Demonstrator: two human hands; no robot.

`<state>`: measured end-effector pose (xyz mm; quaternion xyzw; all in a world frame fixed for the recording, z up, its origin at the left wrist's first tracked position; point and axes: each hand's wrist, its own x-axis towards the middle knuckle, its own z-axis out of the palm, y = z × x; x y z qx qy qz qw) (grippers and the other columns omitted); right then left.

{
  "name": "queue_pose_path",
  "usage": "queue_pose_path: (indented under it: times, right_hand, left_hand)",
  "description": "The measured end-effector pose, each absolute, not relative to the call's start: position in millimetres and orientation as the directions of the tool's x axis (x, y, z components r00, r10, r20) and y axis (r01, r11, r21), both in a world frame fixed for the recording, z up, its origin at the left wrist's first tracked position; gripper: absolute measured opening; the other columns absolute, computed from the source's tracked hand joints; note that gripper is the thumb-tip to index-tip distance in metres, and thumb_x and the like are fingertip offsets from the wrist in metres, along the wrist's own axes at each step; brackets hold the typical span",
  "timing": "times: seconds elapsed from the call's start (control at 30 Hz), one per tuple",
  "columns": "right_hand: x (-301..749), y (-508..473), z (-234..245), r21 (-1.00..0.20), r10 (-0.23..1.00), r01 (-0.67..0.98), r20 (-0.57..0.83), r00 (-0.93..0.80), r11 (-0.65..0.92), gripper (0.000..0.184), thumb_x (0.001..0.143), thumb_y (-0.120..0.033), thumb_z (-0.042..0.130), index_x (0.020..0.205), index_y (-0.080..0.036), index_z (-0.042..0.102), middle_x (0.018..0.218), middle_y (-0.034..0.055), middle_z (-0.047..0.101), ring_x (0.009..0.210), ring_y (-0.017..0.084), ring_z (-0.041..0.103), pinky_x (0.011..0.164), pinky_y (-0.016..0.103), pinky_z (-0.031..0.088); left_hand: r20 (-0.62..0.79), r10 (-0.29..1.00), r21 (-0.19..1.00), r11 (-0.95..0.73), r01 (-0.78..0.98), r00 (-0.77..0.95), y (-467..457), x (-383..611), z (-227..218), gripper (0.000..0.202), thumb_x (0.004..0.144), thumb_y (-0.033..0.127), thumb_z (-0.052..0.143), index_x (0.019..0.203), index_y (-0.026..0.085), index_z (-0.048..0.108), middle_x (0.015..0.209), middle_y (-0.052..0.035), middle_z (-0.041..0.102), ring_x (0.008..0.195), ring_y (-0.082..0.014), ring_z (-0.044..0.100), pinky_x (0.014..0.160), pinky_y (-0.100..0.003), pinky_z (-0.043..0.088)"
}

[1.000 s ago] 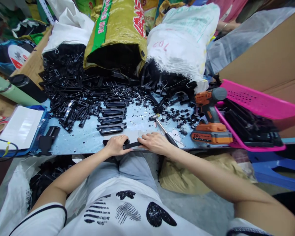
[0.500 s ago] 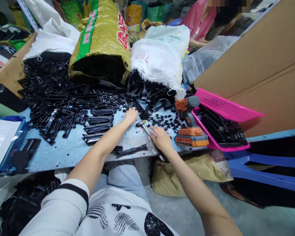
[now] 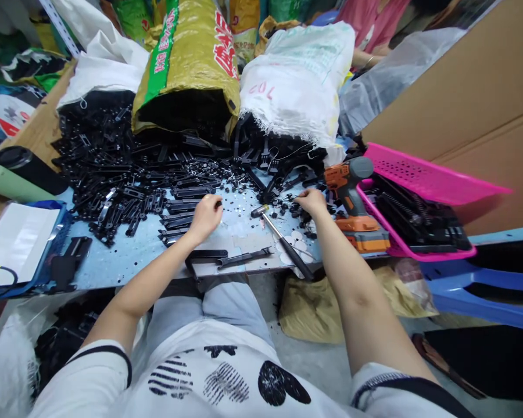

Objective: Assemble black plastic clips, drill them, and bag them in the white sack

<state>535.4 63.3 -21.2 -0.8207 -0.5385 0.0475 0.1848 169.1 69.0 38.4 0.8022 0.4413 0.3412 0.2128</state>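
My left hand [image 3: 206, 215] rests on the blue table [image 3: 126, 261] beside a row of long black plastic parts [image 3: 181, 206], fingers curled in a pinch on something small I cannot make out. My right hand [image 3: 310, 201] reaches into a scatter of small black pieces [image 3: 290, 204] close to the orange drill [image 3: 351, 197], fingers curled down onto them. A small hammer [image 3: 283, 241] lies between the two hands. Two black parts [image 3: 226, 258] lie at the table's front edge, untouched.
A large heap of black parts [image 3: 108, 157] spills from yellow [image 3: 187, 64] and white sacks [image 3: 296, 87] at the back. A pink basket [image 3: 418, 215] of black parts sits right, a green bottle [image 3: 13, 180] and blue tray [image 3: 21, 244] left. Another person's arm shows behind the sacks.
My left hand has drawn back from the far pile toward the row of long parts. My right hand has left the hammer's handle and moved out to the small pieces by the drill.
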Motion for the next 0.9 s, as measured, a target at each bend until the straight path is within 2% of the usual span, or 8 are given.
queue_pose_path:
  times: [0.1, 0.2, 0.3, 0.4, 0.5, 0.6, 0.73, 0.9]
  right_hand:
    - [517, 51, -7, -0.421, 0.865, 0.826, 0.161, 0.475, -0.375, 0.013, 0.075, -0.023, 0.057, 0.083, -0.014, 0.060, 0.080, 0.0112, 0.064, 0.075, 0.021, 0.059, 0.070, 0.037, 0.044]
    - [474, 31, 11, -0.490, 0.906, 0.841, 0.209, 0.367, -0.227, 0.019, 0.079, -0.024, 0.053, 0.093, -0.012, 0.060, 0.093, 0.0145, 0.063, 0.080, 0.020, 0.059, 0.076, 0.036, 0.044]
    - [417, 8, 22, -0.556, 0.972, 0.830, 0.173, 0.156, -0.034, 0.021, 0.080, -0.026, 0.054, 0.097, -0.014, 0.062, 0.089, 0.0084, 0.065, 0.074, 0.015, 0.060, 0.072, 0.028, 0.047]
    - [372, -7, 21, -0.611, 0.988, 0.780, 0.146, -0.052, 0.132, 0.035, 0.081, -0.023, 0.053, 0.116, -0.017, 0.057, 0.088, 0.0041, 0.065, 0.074, 0.014, 0.060, 0.071, 0.027, 0.049]
    - [351, -6, 15, -0.584, 0.985, 0.795, 0.139, -0.104, 0.166, 0.032, 0.081, -0.020, 0.052, 0.111, -0.015, 0.060, 0.091, 0.0064, 0.063, 0.077, 0.015, 0.060, 0.073, 0.028, 0.049]
    - [338, 3, 11, -0.568, 0.986, 0.807, 0.066, -0.152, 0.162, 0.026, 0.081, -0.023, 0.056, 0.104, -0.013, 0.063, 0.095, 0.0086, 0.063, 0.080, 0.015, 0.061, 0.074, 0.027, 0.048]
    - [305, 8, 9, -0.543, 0.966, 0.816, -0.026, -0.256, 0.201, 0.024, 0.083, -0.025, 0.058, 0.103, -0.013, 0.063, 0.099, 0.0082, 0.065, 0.082, 0.014, 0.061, 0.076, 0.025, 0.046]
    - [261, 3, 16, -0.420, 0.926, 0.858, -0.095, -0.366, 0.296, 0.020, 0.088, -0.031, 0.052, 0.095, -0.019, 0.066, 0.094, 0.0049, 0.068, 0.084, 0.016, 0.062, 0.074, 0.024, 0.043]
  left_hand:
    - [0.300, 0.933, 0.827, -0.358, 0.434, 0.198, 30, 98, 34, 0.017, 0.078, 0.020, 0.058, 0.094, 0.016, 0.063, 0.092, -0.0055, 0.064, 0.082, -0.0162, 0.063, 0.078, -0.030, 0.052]
    - [0.168, 0.983, 0.916, -0.184, 0.356, 0.076, -1, 56, 18, 0.019, 0.075, 0.024, 0.062, 0.092, 0.015, 0.063, 0.089, -0.0055, 0.065, 0.078, -0.0157, 0.064, 0.074, -0.029, 0.053]
    - [0.170, 0.982, 0.892, -0.191, 0.409, 0.088, -19, 43, 6, 0.015, 0.075, 0.021, 0.061, 0.088, 0.015, 0.063, 0.087, -0.0050, 0.064, 0.077, -0.0153, 0.063, 0.072, -0.029, 0.053]
    - [0.251, 0.955, 0.807, -0.296, 0.510, 0.157, -27, 41, 6, 0.012, 0.078, 0.017, 0.057, 0.089, 0.016, 0.062, 0.086, -0.0048, 0.062, 0.077, -0.0155, 0.061, 0.071, -0.029, 0.053]
    - [0.299, 0.921, 0.711, -0.391, 0.585, 0.251, -30, 40, 12, 0.013, 0.080, 0.013, 0.053, 0.090, 0.017, 0.061, 0.088, -0.0055, 0.061, 0.080, -0.0170, 0.060, 0.073, -0.031, 0.052]
    - [0.279, 0.885, 0.652, -0.460, 0.603, 0.374, -31, 40, 17, 0.016, 0.081, 0.010, 0.050, 0.091, 0.017, 0.059, 0.089, -0.0059, 0.061, 0.085, -0.0186, 0.060, 0.076, -0.033, 0.051]
    - [0.249, 0.915, 0.665, -0.401, 0.630, 0.319, -29, 41, 18, 0.016, 0.078, 0.009, 0.051, 0.089, 0.017, 0.059, 0.088, -0.0051, 0.060, 0.081, -0.0183, 0.060, 0.074, -0.033, 0.051]
    - [0.254, 0.943, 0.742, -0.333, 0.582, 0.216, -30, 39, 14, 0.014, 0.077, 0.009, 0.054, 0.087, 0.017, 0.059, 0.085, -0.0040, 0.061, 0.080, -0.0169, 0.060, 0.073, -0.030, 0.051]
